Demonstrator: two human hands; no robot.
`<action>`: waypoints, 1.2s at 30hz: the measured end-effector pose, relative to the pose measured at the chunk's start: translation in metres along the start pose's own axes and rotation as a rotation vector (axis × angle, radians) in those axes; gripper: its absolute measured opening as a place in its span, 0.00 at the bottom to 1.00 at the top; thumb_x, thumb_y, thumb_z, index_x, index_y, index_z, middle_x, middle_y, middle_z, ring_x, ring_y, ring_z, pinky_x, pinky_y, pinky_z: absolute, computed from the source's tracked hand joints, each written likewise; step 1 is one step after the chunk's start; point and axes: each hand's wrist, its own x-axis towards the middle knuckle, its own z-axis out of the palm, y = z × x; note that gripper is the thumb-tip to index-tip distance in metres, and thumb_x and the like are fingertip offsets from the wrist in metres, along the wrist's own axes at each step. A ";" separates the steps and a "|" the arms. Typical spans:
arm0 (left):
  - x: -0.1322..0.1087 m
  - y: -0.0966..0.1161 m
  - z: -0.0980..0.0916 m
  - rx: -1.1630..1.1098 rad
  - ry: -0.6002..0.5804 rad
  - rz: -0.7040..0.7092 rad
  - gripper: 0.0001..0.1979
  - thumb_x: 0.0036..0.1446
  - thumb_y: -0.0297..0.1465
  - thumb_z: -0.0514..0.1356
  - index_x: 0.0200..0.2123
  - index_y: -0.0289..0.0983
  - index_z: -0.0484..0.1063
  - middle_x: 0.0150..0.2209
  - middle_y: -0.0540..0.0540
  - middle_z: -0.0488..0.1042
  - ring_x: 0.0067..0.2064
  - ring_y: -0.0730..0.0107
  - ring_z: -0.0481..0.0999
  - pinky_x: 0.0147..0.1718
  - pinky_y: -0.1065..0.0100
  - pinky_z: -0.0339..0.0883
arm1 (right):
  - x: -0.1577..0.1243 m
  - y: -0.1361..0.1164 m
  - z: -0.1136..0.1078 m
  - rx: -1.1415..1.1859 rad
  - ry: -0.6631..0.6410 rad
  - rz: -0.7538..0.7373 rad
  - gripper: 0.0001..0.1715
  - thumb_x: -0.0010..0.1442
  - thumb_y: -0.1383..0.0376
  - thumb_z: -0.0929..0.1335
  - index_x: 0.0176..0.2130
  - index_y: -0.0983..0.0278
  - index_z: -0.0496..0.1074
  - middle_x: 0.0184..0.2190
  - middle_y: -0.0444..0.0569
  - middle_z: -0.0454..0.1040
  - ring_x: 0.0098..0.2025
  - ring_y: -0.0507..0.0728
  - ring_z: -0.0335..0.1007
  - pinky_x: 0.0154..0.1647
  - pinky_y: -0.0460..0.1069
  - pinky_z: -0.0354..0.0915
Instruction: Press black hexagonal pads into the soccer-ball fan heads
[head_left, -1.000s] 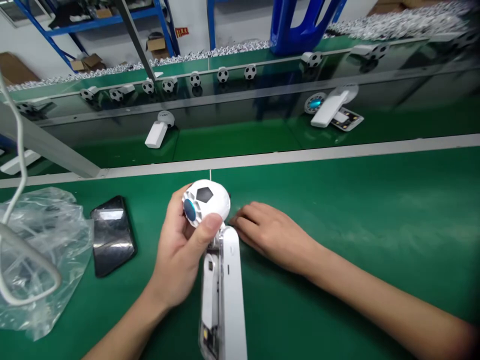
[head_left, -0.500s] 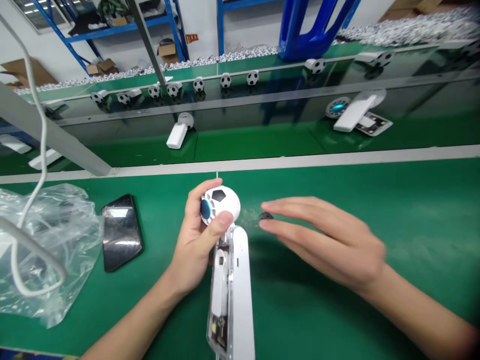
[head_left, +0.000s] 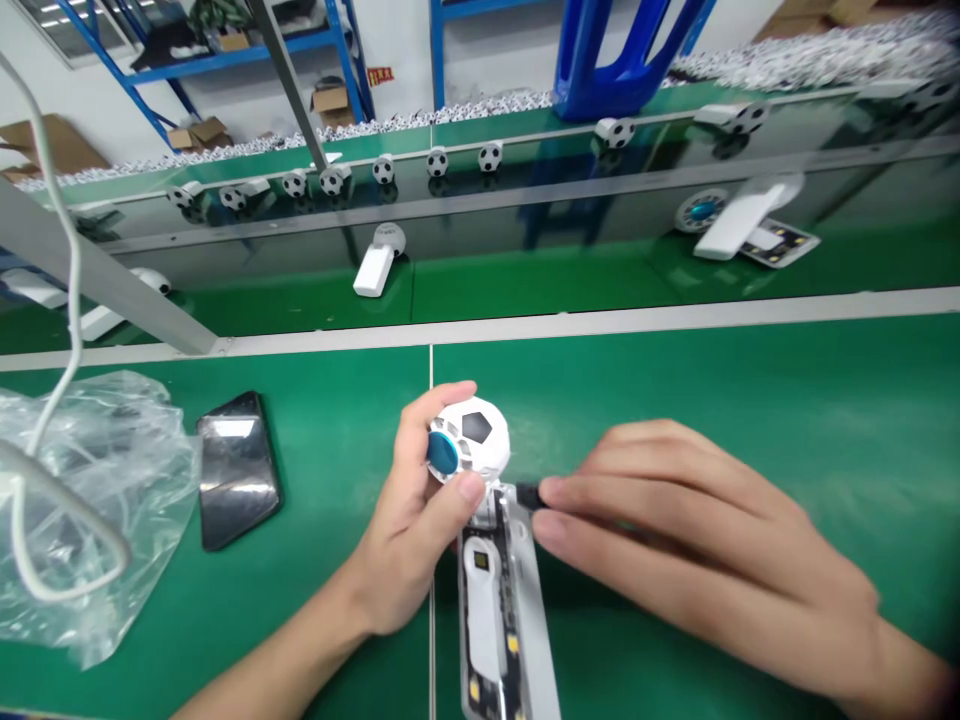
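Observation:
My left hand [head_left: 401, 545] grips the round head of a white handheld fan [head_left: 481, 440], patterned like a football with a blue centre. Fingers wrap behind the head and the thumb presses its lower edge. The fan's long handle points down toward me, and its clear face shows a circuit board and a white inner strip. Between the thumb and fingertips of my right hand [head_left: 675, 540] is a small black piece [head_left: 529, 495], at the right side of the handle's top, just under the head. Whether the piece is inserted there I cannot tell.
A dark phone [head_left: 238, 470] lies left of my hands, beside a clear plastic bag [head_left: 97, 500] crossed by a white cable [head_left: 75, 300]. Beyond the table's pale rail [head_left: 600, 324], a green conveyor carries white fans [head_left: 375, 268]. Several football-patterned pieces line the far ledge near a blue stool [head_left: 611, 70].
My right hand has brought the black piece left and down to the handle. My left hand has shifted the fan slightly right and down, turning its clear face more toward me. Conveyor fans moved right.

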 end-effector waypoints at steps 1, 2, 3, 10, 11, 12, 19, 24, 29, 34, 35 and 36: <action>0.000 0.000 0.000 0.000 -0.006 -0.002 0.24 0.72 0.44 0.67 0.68 0.57 0.69 0.46 0.51 0.76 0.37 0.67 0.73 0.41 0.65 0.73 | 0.001 -0.001 0.004 0.097 0.036 0.064 0.18 0.70 0.74 0.74 0.53 0.55 0.84 0.44 0.45 0.89 0.41 0.56 0.85 0.43 0.54 0.81; -0.001 0.000 0.000 -0.003 -0.013 -0.007 0.25 0.72 0.44 0.67 0.68 0.57 0.68 0.44 0.51 0.76 0.36 0.67 0.73 0.40 0.65 0.73 | 0.001 -0.003 0.009 0.207 0.083 0.166 0.19 0.68 0.76 0.75 0.52 0.55 0.84 0.41 0.45 0.89 0.40 0.56 0.85 0.42 0.53 0.81; -0.001 0.001 0.000 -0.007 -0.019 -0.014 0.25 0.72 0.44 0.67 0.69 0.57 0.68 0.43 0.51 0.76 0.35 0.67 0.73 0.39 0.65 0.73 | 0.002 -0.005 0.015 0.312 0.119 0.284 0.21 0.66 0.77 0.76 0.51 0.55 0.84 0.39 0.44 0.88 0.39 0.55 0.84 0.40 0.52 0.80; 0.000 -0.001 0.004 0.011 -0.089 -0.029 0.27 0.74 0.43 0.64 0.72 0.55 0.64 0.48 0.47 0.80 0.45 0.59 0.79 0.46 0.61 0.76 | 0.004 -0.025 0.042 0.647 0.273 0.813 0.06 0.64 0.68 0.80 0.40 0.56 0.86 0.32 0.43 0.84 0.33 0.53 0.81 0.34 0.47 0.78; 0.000 -0.002 0.006 0.019 -0.074 -0.029 0.27 0.74 0.43 0.64 0.72 0.54 0.64 0.48 0.47 0.80 0.44 0.58 0.79 0.48 0.59 0.76 | 0.005 -0.026 0.043 0.683 0.286 0.865 0.04 0.64 0.66 0.81 0.38 0.57 0.85 0.31 0.44 0.83 0.32 0.53 0.80 0.34 0.47 0.78; 0.000 -0.002 0.008 0.030 -0.050 -0.027 0.28 0.73 0.45 0.64 0.72 0.53 0.64 0.48 0.46 0.80 0.44 0.57 0.79 0.49 0.58 0.76 | 0.005 -0.027 0.045 0.722 0.291 0.911 0.05 0.64 0.63 0.81 0.37 0.58 0.84 0.31 0.44 0.82 0.32 0.53 0.79 0.34 0.47 0.78; 0.002 -0.005 0.008 0.123 -0.023 -0.007 0.27 0.72 0.49 0.64 0.69 0.48 0.69 0.70 0.42 0.71 0.59 0.49 0.78 0.50 0.58 0.76 | 0.000 -0.011 0.048 1.125 0.288 1.128 0.37 0.46 0.69 0.88 0.51 0.53 0.77 0.46 0.42 0.77 0.43 0.52 0.77 0.42 0.45 0.78; 0.000 -0.004 0.006 0.216 -0.176 -0.053 0.23 0.76 0.48 0.58 0.69 0.54 0.67 0.71 0.47 0.72 0.75 0.46 0.64 0.62 0.56 0.71 | 0.007 -0.001 0.034 1.173 -0.064 1.115 0.40 0.51 0.64 0.86 0.60 0.57 0.77 0.55 0.49 0.82 0.55 0.60 0.81 0.60 0.56 0.76; -0.003 -0.006 0.015 0.110 -0.029 -0.202 0.24 0.72 0.51 0.61 0.66 0.52 0.71 0.70 0.45 0.74 0.73 0.42 0.70 0.69 0.49 0.66 | 0.012 -0.002 0.027 1.109 -0.139 1.095 0.31 0.53 0.56 0.87 0.53 0.59 0.82 0.45 0.45 0.83 0.48 0.59 0.79 0.56 0.55 0.75; -0.004 -0.011 0.019 -0.052 -0.064 -0.137 0.27 0.69 0.49 0.65 0.67 0.50 0.69 0.62 0.41 0.80 0.63 0.41 0.79 0.61 0.50 0.75 | 0.010 -0.004 0.025 0.932 -0.172 1.002 0.26 0.62 0.52 0.82 0.54 0.59 0.82 0.43 0.45 0.83 0.45 0.59 0.77 0.50 0.52 0.74; -0.005 -0.011 0.020 -0.028 -0.056 -0.142 0.28 0.68 0.49 0.66 0.67 0.50 0.69 0.63 0.42 0.79 0.64 0.42 0.78 0.60 0.52 0.76 | 0.009 -0.004 0.025 0.895 -0.170 0.974 0.25 0.63 0.52 0.81 0.54 0.60 0.81 0.43 0.45 0.83 0.44 0.58 0.77 0.48 0.51 0.73; -0.006 -0.010 0.021 0.015 -0.039 -0.164 0.28 0.68 0.49 0.67 0.67 0.51 0.69 0.64 0.43 0.78 0.64 0.44 0.77 0.59 0.55 0.77 | 0.008 -0.005 0.026 0.862 -0.166 0.944 0.24 0.65 0.53 0.80 0.55 0.61 0.81 0.42 0.45 0.82 0.43 0.58 0.76 0.46 0.51 0.72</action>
